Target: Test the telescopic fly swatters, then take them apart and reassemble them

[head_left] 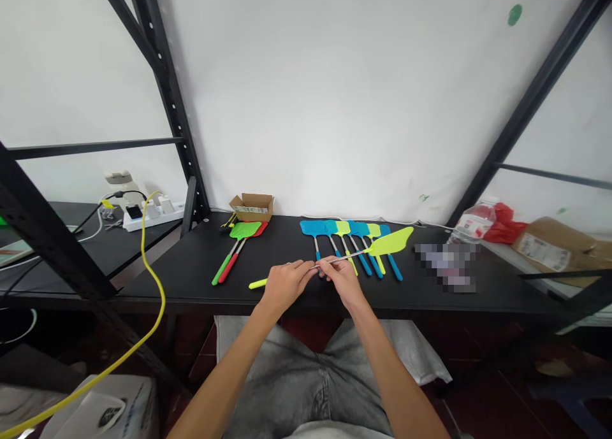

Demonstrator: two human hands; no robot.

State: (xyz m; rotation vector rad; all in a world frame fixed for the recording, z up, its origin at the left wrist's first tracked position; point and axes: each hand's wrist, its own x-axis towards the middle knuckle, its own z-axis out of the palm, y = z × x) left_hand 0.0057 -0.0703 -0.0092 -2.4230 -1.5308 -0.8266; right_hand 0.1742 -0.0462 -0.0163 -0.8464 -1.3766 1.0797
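Both my hands hold one yellow-green fly swatter [391,241] over the front of the black table. Its head points to the right and its handle end sticks out to the left. My left hand [287,282] is closed around the handle side. Along the metal rod, close beside it, my right hand [340,277] pinches with thumb and fingers. Behind my hands lies a row of several blue and yellow-green fly swatters [313,228], heads toward the wall. Farther left, a green fly swatter [245,230] partly overlaps a red fly swatter [234,259].
An open cardboard box [252,208] stands at the wall. To the right are a plastic bottle [473,222], a red bag [504,223] and a brown package [549,251]. A power strip [153,216] lies left, a yellow cable [160,299] hangs in front, and black rack posts [167,95] flank the table.
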